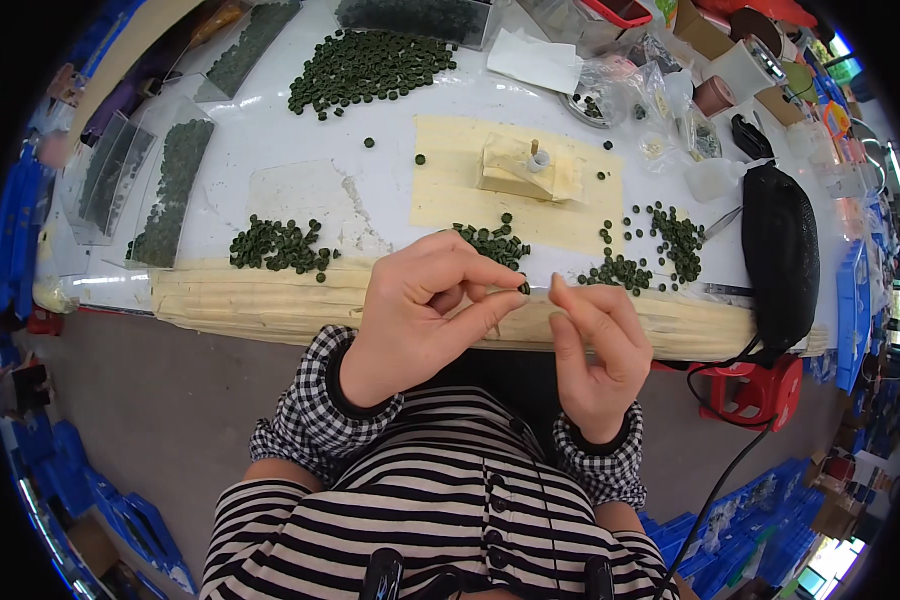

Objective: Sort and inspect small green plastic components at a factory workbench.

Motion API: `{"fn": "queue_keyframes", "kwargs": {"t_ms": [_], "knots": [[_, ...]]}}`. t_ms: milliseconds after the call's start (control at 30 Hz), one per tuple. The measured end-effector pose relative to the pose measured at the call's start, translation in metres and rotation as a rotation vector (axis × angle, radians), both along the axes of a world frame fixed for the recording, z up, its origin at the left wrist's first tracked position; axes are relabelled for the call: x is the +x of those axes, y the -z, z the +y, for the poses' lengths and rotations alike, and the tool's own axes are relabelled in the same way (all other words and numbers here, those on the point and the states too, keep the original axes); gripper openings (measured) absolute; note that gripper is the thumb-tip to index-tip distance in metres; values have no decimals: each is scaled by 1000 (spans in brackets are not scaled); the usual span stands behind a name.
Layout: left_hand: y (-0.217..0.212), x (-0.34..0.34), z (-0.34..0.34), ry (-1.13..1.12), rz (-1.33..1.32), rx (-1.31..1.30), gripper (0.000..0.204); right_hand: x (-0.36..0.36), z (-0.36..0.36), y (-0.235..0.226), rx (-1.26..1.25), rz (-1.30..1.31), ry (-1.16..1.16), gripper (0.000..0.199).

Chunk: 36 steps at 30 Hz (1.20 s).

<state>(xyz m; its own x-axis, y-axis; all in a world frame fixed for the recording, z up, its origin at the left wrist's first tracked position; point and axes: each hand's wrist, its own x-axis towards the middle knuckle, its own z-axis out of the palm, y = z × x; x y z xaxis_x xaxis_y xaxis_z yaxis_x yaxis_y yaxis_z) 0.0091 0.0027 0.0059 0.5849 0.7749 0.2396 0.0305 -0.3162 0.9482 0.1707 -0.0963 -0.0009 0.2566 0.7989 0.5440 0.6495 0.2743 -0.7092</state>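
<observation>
A small dark green round piece [524, 287] is pinched between the thumb and index fingertip of my left hand [425, 305]. Close by on the right, my right hand [602, 345] has its thumb and index tips a little apart, and nothing shows between them. Both hands are over the table's near edge. Just beyond my left fingers lies a pile of green pieces [495, 245], partly hidden by that hand. Other clusters lie to the left [275, 245] and beyond my right hand [620, 272].
A tape-wrapped block [530, 168] with a small peg and white tube stands on a yellowish sheet [440, 210]. A large heap of green pieces [370, 70] lies farther back. Clear trays [175, 185] stand left. A black padded object [778, 260] and tweezers [722, 223] lie right.
</observation>
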Motion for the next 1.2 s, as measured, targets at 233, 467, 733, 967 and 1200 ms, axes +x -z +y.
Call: {"fn": "queue_keyframes", "kwargs": {"t_ms": [233,467,733,967,1200], "knots": [[5,0,10,-209,209,256,22,32,-2,4,-102,-266,310,15],[-8,-9,11,-51,-642,-899,27,28,4,0,-148,-452,255,14],[-19,-10,6,-145,-690,-1149,28,23,7,-4,-209,-464,256,13],[12,-18,7,342,-848,-1215,34,25,6,0,-95,-314,287,13],[-15,-3,-11,125,-564,-1249,40,14,5,3,21,-105,258,10]]}}
